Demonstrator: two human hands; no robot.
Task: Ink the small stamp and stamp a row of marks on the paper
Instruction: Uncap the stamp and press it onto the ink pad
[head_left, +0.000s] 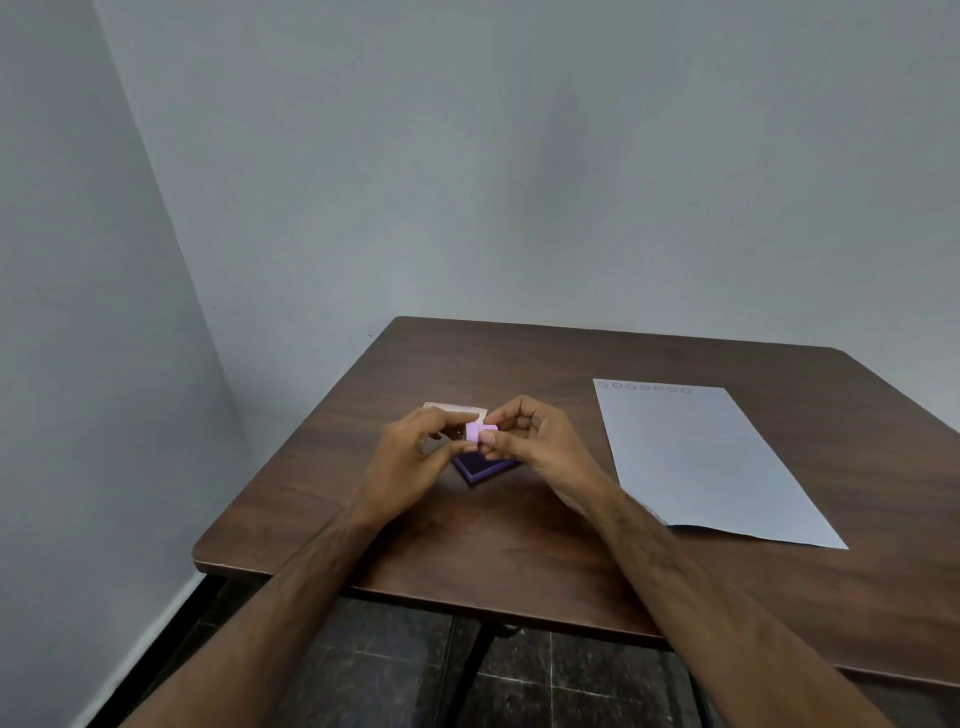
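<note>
A small pink stamp (479, 433) is held sideways between both hands above the table. My left hand (410, 457) pinches its wider left end, and my right hand (535, 441) pinches its narrower right end. Just below them lies a dark purple ink pad (480, 470) with its lid open; the pale lid (457, 410) shows behind my fingers. A white sheet of paper (711, 467) lies to the right, with a row of several faint round marks (644, 387) along its far edge.
The brown wooden table (467, 551) stands in a corner of grey walls. Its left and near edges are close to my forearms. Dark tiled floor and a black table leg (475, 670) show below the near edge.
</note>
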